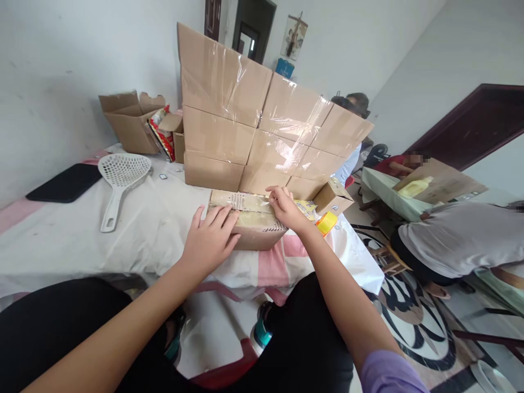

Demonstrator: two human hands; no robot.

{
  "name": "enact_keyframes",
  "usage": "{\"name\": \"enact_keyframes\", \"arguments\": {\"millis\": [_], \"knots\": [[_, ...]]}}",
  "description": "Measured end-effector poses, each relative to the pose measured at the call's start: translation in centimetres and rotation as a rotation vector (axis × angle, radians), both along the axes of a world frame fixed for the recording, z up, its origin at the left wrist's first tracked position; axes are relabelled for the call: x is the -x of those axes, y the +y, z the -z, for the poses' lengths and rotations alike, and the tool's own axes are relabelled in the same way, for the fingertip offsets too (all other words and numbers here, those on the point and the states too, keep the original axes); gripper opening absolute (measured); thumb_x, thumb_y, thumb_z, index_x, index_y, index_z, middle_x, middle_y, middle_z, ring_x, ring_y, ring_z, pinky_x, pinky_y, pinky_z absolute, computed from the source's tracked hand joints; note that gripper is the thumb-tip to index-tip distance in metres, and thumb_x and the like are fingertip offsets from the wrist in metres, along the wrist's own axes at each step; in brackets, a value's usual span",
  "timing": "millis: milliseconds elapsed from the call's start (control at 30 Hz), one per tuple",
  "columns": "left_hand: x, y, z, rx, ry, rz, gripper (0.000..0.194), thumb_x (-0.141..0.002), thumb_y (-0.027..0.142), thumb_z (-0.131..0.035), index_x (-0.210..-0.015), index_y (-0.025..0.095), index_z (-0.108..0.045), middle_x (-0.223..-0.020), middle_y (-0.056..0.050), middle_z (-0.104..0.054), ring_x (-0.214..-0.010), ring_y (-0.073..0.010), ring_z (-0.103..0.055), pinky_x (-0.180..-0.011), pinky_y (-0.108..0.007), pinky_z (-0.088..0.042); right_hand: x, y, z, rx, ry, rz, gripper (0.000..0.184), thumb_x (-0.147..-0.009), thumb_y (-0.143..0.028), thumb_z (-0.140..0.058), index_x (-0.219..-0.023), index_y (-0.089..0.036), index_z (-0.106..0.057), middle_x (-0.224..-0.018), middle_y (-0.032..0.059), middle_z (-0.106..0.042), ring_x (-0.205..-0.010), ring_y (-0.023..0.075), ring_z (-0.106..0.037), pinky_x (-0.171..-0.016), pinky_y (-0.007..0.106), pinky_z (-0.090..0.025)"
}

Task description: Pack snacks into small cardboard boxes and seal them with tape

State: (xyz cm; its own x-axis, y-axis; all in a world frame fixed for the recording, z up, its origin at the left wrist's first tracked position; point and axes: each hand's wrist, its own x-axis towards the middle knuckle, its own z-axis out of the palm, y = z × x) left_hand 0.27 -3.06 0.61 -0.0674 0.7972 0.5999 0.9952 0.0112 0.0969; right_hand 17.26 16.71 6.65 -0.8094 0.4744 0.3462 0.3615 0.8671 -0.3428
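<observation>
Here, white-covered table [82,240], pale walls, stacked cartons [262,125] behind, small taped box [254,224], left hand [210,237] flat on it, right hand [284,207] pressing tape, fingers bent.

**A home room turned packing space**

This looks like a room in a house: white plaster walls, dark wooden doors [475,123] to the right of the hands, and a religious picture [293,37] high on the wall beyond them. Taped cardboard boxes [262,125] are stacked just past the hands on a cloth-covered surface [135,229]. A patterned floor [413,322] lies below, to the right.
</observation>
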Motion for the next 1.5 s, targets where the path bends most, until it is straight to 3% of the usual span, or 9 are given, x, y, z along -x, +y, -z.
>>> {"name": "enact_keyframes", "arguments": {"millis": [233,500,667,767,933,1033,1167,1333,1500], "knots": [[-0.1,-0.2,-0.2,0.011,0.002,0.002,0.047,-0.099,0.032,-0.047,-0.140,0.014,-0.057,-0.149,-0.018,-0.056,-0.134,-0.0352,-0.052,-0.116,-0.060,-0.028,0.4,-0.7,-0.5,-0.080,-0.080,-0.001,0.034,-0.101,-0.021,-0.034,-0.131,-0.018,-0.049,-0.102,0.0097,-0.065,-0.108,0.0280,-0.049,-0.096,0.044,-0.035],[-0.3,-0.2,-0.3,0.021,-0.015,0.003,0.047,-0.099,0.033,-0.046,-0.141,0.014,-0.056,-0.148,-0.017,-0.056,-0.135,-0.0342,-0.052,-0.117,-0.060,-0.026,0.5,-0.9,-0.5,-0.073,-0.124,0.033,0.039,-0.095,-0.029,-0.053,-0.132,-0.018,-0.049,-0.093,0.0063,-0.064,-0.103,0.0285,-0.050,-0.096,0.045,-0.037],[-0.2,-0.2,-0.4,0.023,-0.023,-0.002,0.046,-0.099,0.032,-0.046,-0.140,0.014,-0.056,-0.147,-0.018,-0.057,-0.134,-0.0349,-0.052,-0.116,-0.061,-0.027,0.2,-1.6,-1.2,-0.154,-0.104,0.192,0.060,-0.088,-0.040,-0.066,-0.140,-0.018,-0.048,-0.134,0.0175,-0.051,-0.122,0.0364,-0.044,-0.102,0.053,-0.038],[-0.2,-0.2,-0.3,0.020,-0.033,-0.003,0.046,-0.099,0.032,-0.045,-0.140,0.015,-0.057,-0.147,-0.018,-0.057,-0.134,-0.0352,-0.052,-0.116,-0.061,-0.027,-0.8,-2.0,-1.6,-0.016,-0.077,0.181,0.072,-0.083,-0.047,-0.073,-0.145,-0.022,-0.046,-0.144,0.0151,-0.044,-0.134,0.0361,-0.040,-0.111,0.053,-0.036],[-0.3,-0.2,-0.4,0.023,-0.052,0.009,0.046,-0.098,0.031,-0.046,-0.140,0.015,-0.057,-0.147,-0.017,-0.057,-0.134,-0.0358,-0.052,-0.116,-0.061,-0.027,-2.0,-2.4,-1.6,0.512,-0.095,0.377,0.095,-0.074,-0.051,-0.078,-0.153,-0.020,-0.034,-0.157,0.0177,-0.037,-0.144,0.0343,-0.039,-0.118,0.049,-0.034],[-0.3,-0.2,-0.3,0.025,-0.044,-0.002,0.046,-0.099,0.031,-0.045,-0.140,0.015,-0.056,-0.147,-0.017,-0.057,-0.134,-0.0359,-0.052,-0.116,-0.061,-0.027,-1.7,-2.4,-1.2,0.700,-0.054,0.401,0.098,-0.071,-0.053,-0.080,-0.152,-0.020,-0.037,-0.158,0.0169,-0.040,-0.143,0.0333,-0.043,-0.116,0.045,-0.038],[-0.4,-0.2,-0.2,0.025,-0.013,-0.017,0.046,-0.099,0.033,-0.043,-0.140,0.015,-0.056,-0.147,-0.017,-0.057,-0.134,-0.0350,-0.052,-0.115,-0.059,-0.028,-0.7,-2.2,-0.1,0.719,0.022,0.476,0.096,-0.065,-0.051,-0.083,-0.146,-0.019,-0.043,-0.149,0.0163,-0.052,-0.135,0.0327,-0.052,-0.111,0.044,-0.044],[-0.3,-0.2,-0.2,0.024,0.013,-0.024,0.045,-0.099,0.034,-0.044,-0.140,0.018,-0.054,-0.147,-0.015,-0.058,-0.133,-0.0347,-0.053,-0.115,-0.058,-0.028,0.3,-1.6,1.3,0.698,0.071,0.544,0.081,-0.070,-0.046,-0.077,-0.138,-0.019,-0.045,-0.134,0.0144,-0.063,-0.121,0.0305,-0.062,-0.102,0.043,-0.049],[0.2,-0.3,-0.5,0.036,0.013,-0.002,0.043,-0.100,0.036,-0.045,-0.140,0.023,-0.052,-0.148,-0.011,-0.057,-0.133,-0.0320,-0.054,-0.117,-0.057,-0.026,-0.9,-1.1,0.8,0.817,0.063,0.506,0.080,-0.068,-0.032,-0.077,-0.142,-0.022,-0.046,-0.127,0.0124,-0.068,-0.107,0.0276,-0.068,-0.084,0.038,-0.057]]}}
